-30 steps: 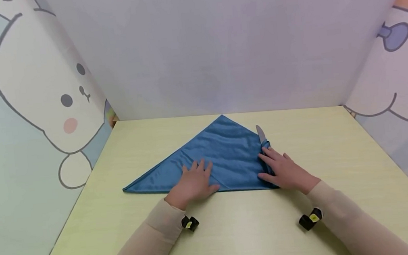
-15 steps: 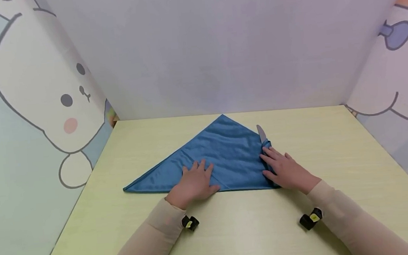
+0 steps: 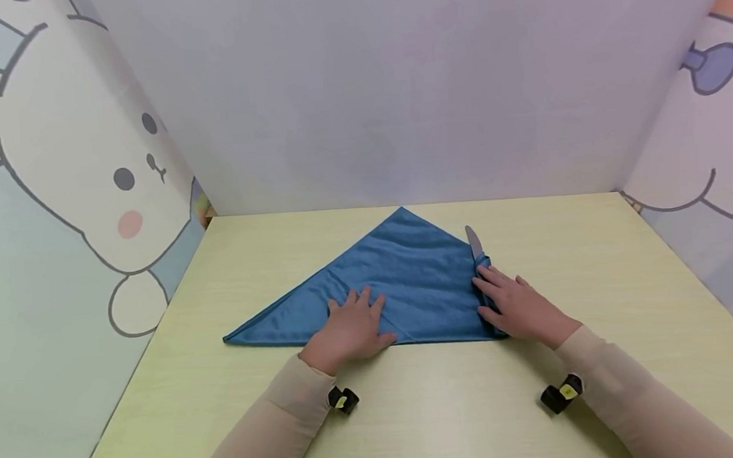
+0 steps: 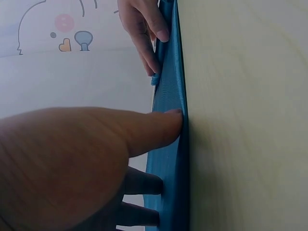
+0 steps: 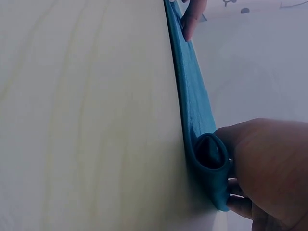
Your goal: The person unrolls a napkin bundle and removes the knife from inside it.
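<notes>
A dark blue cloth [image 3: 409, 269] lies folded into a wide pointed shape, its right end rolled up. From the far end of the roll sticks a knife blade [image 3: 474, 241]; the rest of the knife is hidden in the cloth. My left hand [image 3: 349, 332] presses flat on the cloth near its front edge, fingers spread. My right hand [image 3: 520, 310] holds the rolled end, thumb on its left side and fingers over it. In the right wrist view the hollow end of the roll [image 5: 211, 153] shows beside the palm.
The pale wooden table [image 3: 462, 424] carries the cloth. A plain light wall [image 3: 393, 88] stands behind it, and panels with cartoon drawings [image 3: 76, 196] flank both sides. Black wrist cameras [image 3: 561, 394] sit on both sleeves.
My right thumb and fingers have shifted slightly to the right, closer in against the roll. The left hand stays in place on the cloth.
</notes>
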The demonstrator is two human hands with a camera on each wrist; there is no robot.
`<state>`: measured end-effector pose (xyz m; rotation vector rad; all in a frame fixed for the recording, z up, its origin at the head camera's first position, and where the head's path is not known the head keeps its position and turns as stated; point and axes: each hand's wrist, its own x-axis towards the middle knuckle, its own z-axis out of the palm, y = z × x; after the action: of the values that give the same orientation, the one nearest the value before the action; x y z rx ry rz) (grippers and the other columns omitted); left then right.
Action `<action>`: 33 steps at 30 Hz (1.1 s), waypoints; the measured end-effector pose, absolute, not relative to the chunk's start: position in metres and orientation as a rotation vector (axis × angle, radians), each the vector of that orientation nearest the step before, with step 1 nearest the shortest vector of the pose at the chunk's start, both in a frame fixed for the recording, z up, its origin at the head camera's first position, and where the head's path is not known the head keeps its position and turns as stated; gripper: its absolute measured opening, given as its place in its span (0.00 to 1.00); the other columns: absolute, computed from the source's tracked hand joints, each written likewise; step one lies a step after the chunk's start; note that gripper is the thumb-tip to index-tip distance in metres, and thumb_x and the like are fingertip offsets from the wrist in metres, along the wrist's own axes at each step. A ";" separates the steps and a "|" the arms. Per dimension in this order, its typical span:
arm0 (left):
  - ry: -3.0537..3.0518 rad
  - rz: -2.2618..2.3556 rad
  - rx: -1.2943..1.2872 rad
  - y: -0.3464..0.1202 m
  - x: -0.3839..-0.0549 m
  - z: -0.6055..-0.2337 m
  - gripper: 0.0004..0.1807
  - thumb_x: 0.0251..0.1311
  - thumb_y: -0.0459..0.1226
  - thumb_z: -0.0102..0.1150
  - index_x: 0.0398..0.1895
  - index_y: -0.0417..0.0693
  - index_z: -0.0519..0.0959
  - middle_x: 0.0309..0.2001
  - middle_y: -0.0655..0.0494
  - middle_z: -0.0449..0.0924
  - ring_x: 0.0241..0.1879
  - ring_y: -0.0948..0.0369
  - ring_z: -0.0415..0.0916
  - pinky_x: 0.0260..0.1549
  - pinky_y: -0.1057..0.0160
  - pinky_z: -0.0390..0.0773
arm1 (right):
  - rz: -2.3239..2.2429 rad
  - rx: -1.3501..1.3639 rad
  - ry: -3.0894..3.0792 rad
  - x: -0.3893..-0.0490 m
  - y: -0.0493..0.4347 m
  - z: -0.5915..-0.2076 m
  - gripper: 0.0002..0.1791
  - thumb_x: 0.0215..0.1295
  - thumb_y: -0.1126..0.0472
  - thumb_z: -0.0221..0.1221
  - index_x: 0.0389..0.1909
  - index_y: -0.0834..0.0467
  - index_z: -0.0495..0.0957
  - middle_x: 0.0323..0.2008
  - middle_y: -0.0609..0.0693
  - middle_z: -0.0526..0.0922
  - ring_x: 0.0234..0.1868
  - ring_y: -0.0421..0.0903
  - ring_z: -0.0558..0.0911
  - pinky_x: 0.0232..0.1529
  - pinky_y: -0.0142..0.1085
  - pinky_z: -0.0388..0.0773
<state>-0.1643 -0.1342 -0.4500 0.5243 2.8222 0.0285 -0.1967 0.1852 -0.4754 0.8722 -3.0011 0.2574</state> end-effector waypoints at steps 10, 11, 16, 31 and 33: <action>2.812 0.014 0.504 -0.134 -0.166 -0.452 0.43 0.65 0.63 0.46 0.76 0.51 0.52 0.75 0.44 0.45 0.73 0.42 0.45 0.59 0.29 0.51 | 0.290 0.872 -2.964 -0.194 0.187 -0.468 0.32 0.66 0.57 0.58 0.66 0.71 0.64 0.68 0.68 0.60 0.65 0.65 0.65 0.59 0.61 0.63; 2.813 0.016 0.504 -0.134 -0.165 -0.452 0.43 0.65 0.63 0.46 0.76 0.51 0.52 0.75 0.44 0.46 0.73 0.42 0.45 0.58 0.29 0.51 | 0.296 0.872 -2.962 -0.194 0.187 -0.468 0.32 0.66 0.57 0.58 0.66 0.71 0.64 0.68 0.68 0.60 0.65 0.66 0.66 0.59 0.60 0.64; 2.813 0.013 0.513 -0.134 -0.165 -0.451 0.43 0.65 0.62 0.46 0.76 0.51 0.53 0.75 0.43 0.46 0.72 0.42 0.46 0.58 0.29 0.52 | 0.312 0.843 -2.974 -0.192 0.188 -0.467 0.33 0.65 0.57 0.59 0.66 0.71 0.64 0.68 0.69 0.60 0.62 0.68 0.69 0.57 0.56 0.68; 2.812 -0.009 0.513 -0.133 -0.164 -0.450 0.42 0.65 0.62 0.46 0.76 0.51 0.54 0.75 0.43 0.47 0.72 0.42 0.46 0.58 0.29 0.52 | 0.498 0.606 -3.039 -0.189 0.190 -0.465 0.31 0.59 0.63 0.59 0.63 0.72 0.67 0.63 0.70 0.66 0.60 0.67 0.70 0.55 0.58 0.70; 2.813 -0.002 0.509 -0.133 -0.164 -0.449 0.42 0.65 0.62 0.46 0.76 0.51 0.54 0.75 0.43 0.47 0.72 0.42 0.46 0.58 0.29 0.52 | 0.525 0.576 -3.033 -0.190 0.191 -0.465 0.30 0.58 0.64 0.59 0.61 0.73 0.68 0.61 0.71 0.68 0.59 0.67 0.71 0.54 0.58 0.70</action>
<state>-0.1643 -0.1334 -0.4493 0.5091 2.8125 -0.0021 -0.1897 0.1909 -0.4652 0.5762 -3.0328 0.5253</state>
